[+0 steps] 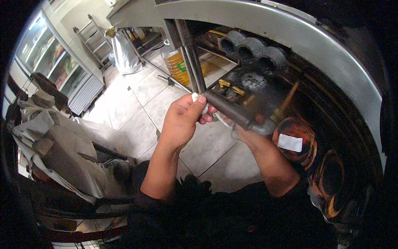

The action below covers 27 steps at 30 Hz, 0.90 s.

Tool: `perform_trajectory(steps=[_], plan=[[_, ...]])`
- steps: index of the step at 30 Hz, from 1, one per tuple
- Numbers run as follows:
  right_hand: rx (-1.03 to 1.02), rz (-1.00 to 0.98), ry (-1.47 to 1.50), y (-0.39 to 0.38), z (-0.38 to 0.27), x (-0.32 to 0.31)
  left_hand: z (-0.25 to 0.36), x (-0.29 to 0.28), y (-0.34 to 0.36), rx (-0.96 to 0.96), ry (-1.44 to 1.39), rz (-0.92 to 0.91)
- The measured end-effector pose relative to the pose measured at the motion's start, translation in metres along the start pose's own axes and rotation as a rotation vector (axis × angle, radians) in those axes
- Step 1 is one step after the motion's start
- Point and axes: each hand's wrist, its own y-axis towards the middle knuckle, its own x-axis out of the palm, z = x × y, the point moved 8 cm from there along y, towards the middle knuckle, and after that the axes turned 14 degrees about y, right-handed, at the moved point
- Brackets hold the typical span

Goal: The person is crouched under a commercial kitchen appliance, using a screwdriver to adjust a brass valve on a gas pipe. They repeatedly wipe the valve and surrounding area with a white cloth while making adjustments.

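My left hand [182, 118] pinches a small white piece [195, 96] between thumb and fingers, beside the near end of a dark metal pipe [228, 108]. Its kind does not show; it could be paper, cloth or tape. From the right, my right forearm [271, 166] reaches under the pipe, and my right hand [247, 136] is mostly hidden behind it. A pale hose [222, 119] curves below the pipe between the two hands. Two yellow valve handles [224, 84] stand just beyond the pipe, and a grey elbow fitting [265, 126] caps its right end.
Three dark cylinders [251, 49] sit beneath a curved steel counter edge [265, 14]. A jug of yellow liquid [178, 68] stands behind a metal leg. Farther left are a silver bag [124, 54], a ladder [93, 39] and a glass-door fridge [54, 58]. Grey cloth [62, 145] lies at left.
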Motion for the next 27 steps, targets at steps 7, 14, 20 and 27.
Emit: perform_trajectory(steps=[7, 14, 20, 27], plan=[[0.000, 0.358, 0.325, 0.044, -0.035, -0.104, 0.009, 0.002, 0.004, 0.039, -0.064, 0.042], [-0.048, -0.033, 1.173, 0.042, -0.060, -0.079, 0.002, 0.006, 0.011, 0.045, -0.030, 0.083], [-0.035, -0.140, 1.310, 0.042, -0.070, -0.066, 0.011, 0.009, 0.009, 0.086, -0.055, 0.113], [-0.035, -0.105, 1.383, 0.045, -0.064, -0.074, 0.009, 0.014, 0.012, 0.102, -0.078, 0.114]])
